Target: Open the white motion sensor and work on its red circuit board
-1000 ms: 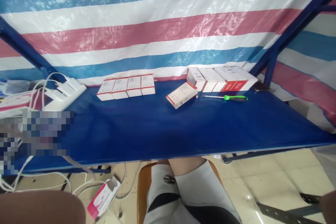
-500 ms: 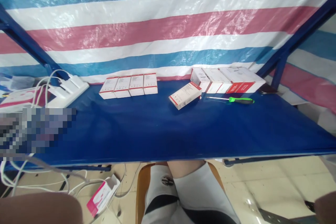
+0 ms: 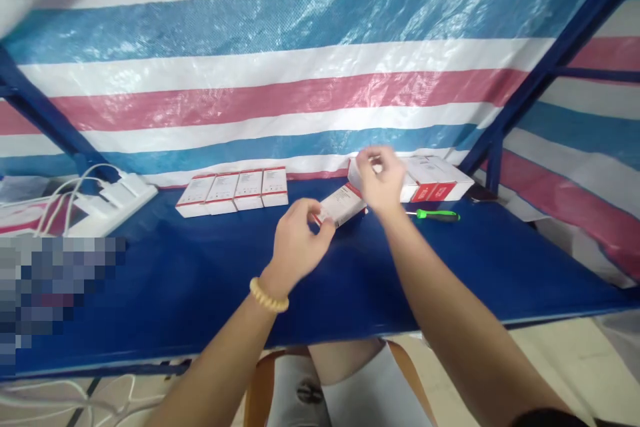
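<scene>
A small white carton with red edges (image 3: 342,205) lies at an angle on the blue table. My left hand (image 3: 301,233), with a yellow beaded band at the wrist, is at its near left end. The thumb and fingers are apart and curved about that end, and no firm grip shows. Over the carton's right end hovers my right hand (image 3: 383,180), fingers curled and blurred by motion; whether it holds anything is unclear. Behind it stands a row of white and red boxes (image 3: 440,180), partly covered by the hand. A green and black screwdriver (image 3: 437,215) lies right of it, its shaft partly hidden.
Several white cartons (image 3: 225,192) stand side by side at the back left. A white power strip (image 3: 113,207) with plugs and cables sits at the table's left (image 3: 200,307). Striped sheeting (image 3: 280,107) hangs behind, between blue frame posts (image 3: 530,73).
Both my hands have come up over the table to the angled carton, which lies much as before. The view has tilted, so the table sits lower in the picture.
</scene>
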The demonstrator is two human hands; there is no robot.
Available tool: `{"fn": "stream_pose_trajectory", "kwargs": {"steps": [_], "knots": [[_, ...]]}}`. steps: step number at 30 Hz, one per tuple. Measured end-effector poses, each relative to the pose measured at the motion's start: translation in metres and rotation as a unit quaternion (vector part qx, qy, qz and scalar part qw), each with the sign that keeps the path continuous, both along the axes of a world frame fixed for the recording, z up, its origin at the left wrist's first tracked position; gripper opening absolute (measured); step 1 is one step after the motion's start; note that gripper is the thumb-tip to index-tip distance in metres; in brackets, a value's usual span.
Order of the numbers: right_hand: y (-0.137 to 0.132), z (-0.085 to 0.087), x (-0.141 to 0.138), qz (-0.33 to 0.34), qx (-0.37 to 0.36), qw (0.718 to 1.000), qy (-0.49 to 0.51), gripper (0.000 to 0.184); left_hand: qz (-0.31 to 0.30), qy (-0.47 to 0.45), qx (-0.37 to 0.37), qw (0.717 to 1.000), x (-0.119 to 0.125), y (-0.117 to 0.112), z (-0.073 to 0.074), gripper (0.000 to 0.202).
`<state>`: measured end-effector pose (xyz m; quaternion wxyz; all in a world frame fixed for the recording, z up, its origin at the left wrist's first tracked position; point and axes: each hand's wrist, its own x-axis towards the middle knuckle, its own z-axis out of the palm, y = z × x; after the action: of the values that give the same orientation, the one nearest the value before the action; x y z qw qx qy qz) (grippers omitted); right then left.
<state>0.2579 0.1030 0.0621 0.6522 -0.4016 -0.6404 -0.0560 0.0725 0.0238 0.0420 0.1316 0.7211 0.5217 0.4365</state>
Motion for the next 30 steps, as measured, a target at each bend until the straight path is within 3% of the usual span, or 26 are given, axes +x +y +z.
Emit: {"fn": "stream_pose_trajectory", "kwargs": {"steps": [3,6,8,11,13,17,21,24,30], "knots": [[0.005,-0.036,-0.001,-0.078,-0.054,0.995,-0.031,0.016,-0.009,0.069,-0.086,0.994,0.002,0.027,-0.008,0.069],[0.007,-0.063,-0.001,-0.139,-0.145,0.98,-0.013,0.019,-0.037,0.099,-0.131,0.986,0.003,0.051,-0.027,0.094],[0.005,-0.069,0.0,-0.146,-0.236,0.961,0.008,0.027,-0.053,0.099,-0.126,0.986,0.004,0.058,-0.039,0.088],[0.0,-0.067,-0.005,-0.081,-0.344,0.935,0.026,0.031,-0.081,0.113,-0.118,0.983,0.003,0.058,-0.045,0.064],[-0.005,-0.063,-0.012,-0.023,-0.331,0.943,0.037,0.03,-0.083,0.109,-0.106,0.985,0.0,0.054,-0.042,0.053],[-0.018,-0.053,-0.029,0.102,-0.209,0.971,0.051,0.026,-0.032,0.112,-0.068,0.991,-0.006,0.04,-0.031,0.062],[-0.027,-0.045,-0.036,0.243,-0.179,0.946,0.118,0.025,-0.004,0.08,0.011,0.997,-0.011,0.037,-0.024,0.061],[-0.026,-0.045,-0.033,0.24,-0.202,0.939,0.143,0.016,0.037,0.05,0.088,0.994,-0.019,0.045,-0.028,0.064],[-0.029,-0.045,-0.03,0.27,-0.187,0.944,0.042,0.018,0.006,0.052,0.119,0.992,-0.03,0.059,-0.043,0.067]]}}
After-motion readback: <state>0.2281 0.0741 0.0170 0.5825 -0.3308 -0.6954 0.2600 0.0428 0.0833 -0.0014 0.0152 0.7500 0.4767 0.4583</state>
